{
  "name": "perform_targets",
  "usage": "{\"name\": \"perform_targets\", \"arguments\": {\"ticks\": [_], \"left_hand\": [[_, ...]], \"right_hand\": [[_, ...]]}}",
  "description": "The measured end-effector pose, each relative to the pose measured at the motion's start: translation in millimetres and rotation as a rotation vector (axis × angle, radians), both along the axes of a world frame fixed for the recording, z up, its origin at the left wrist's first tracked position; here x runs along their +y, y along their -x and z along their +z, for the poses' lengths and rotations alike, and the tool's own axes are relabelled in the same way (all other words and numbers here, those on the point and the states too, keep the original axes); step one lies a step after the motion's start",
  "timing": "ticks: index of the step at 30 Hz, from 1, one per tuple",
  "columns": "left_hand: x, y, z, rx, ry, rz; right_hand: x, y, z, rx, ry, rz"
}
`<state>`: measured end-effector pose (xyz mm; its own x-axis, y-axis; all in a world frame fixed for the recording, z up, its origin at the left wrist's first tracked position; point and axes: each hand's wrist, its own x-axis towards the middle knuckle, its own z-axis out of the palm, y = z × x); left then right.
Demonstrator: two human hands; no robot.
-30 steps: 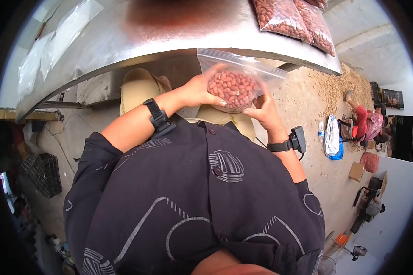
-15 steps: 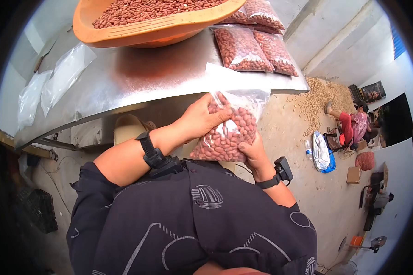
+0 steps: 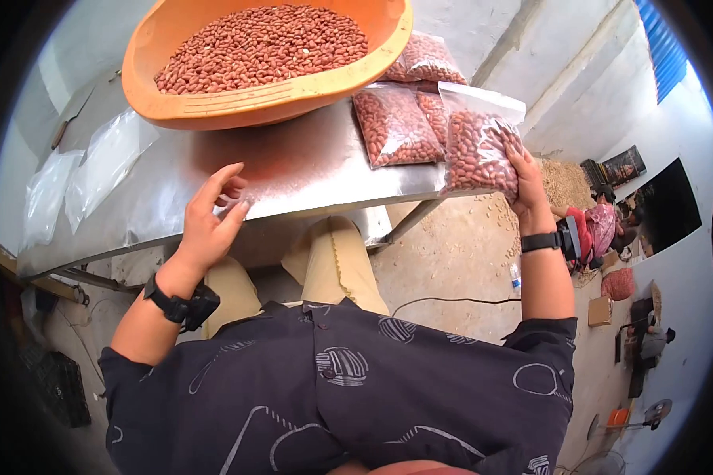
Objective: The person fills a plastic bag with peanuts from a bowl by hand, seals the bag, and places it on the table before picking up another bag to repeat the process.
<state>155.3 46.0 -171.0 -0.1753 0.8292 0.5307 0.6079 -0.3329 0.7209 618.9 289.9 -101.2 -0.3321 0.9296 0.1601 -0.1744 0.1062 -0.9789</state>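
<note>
My right hand (image 3: 527, 174) grips the side of a clear bag of red peanuts (image 3: 477, 150), held upright at the right end of the metal table (image 3: 293, 170). Beside it, another filled bag (image 3: 396, 127) lies on the table, with more filled bags behind. My left hand (image 3: 218, 214) hangs over the table's front edge, fingers apart, holding nothing. In front of it, at the back, stands an orange basin (image 3: 253, 107) with loose red peanuts (image 3: 269, 47) in it.
Flat plastic bags (image 3: 107, 162) lie at the table's left. A black crate (image 3: 59, 388) is at lower left. On the floor at right are a cardboard box (image 3: 600, 311), a seated person (image 3: 598, 226) and scattered peanuts (image 3: 566, 186). A cable crosses the floor.
My right hand has carried the filled bag up and right, beside the other bags. My left hand has let go of it and moved left, opening over the table edge.
</note>
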Motion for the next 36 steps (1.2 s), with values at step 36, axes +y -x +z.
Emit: {"name": "perform_targets", "arguments": {"ticks": [36], "left_hand": [[-27.2, 48.3, -30.6, 0.263, -0.102, 0.209]], "right_hand": [[87.4, 10.7, -23.1, -0.993, -0.706, -0.08]]}}
